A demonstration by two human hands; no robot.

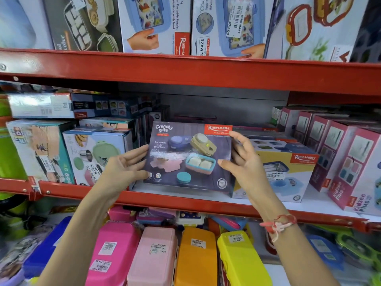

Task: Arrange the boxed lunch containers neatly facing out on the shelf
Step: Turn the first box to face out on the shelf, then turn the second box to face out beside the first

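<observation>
A dark "Crunchy Bite" lunch box carton stands upright on the middle red shelf, its printed front facing out. My left hand presses flat against its left edge, fingers spread. On the carton's right edge rests my right hand, thumb on the front and fingers around the upper corner. A yellow and blue Rishabh carton sits just right of it, partly behind my right hand.
Teal and white cartons stand at the left, with pink Kidzee Plus boxes in a row at the right. The upper shelf holds blue maze lunch box cartons. Below, loose pink, orange and yellow plastic lunch boxes lie side by side.
</observation>
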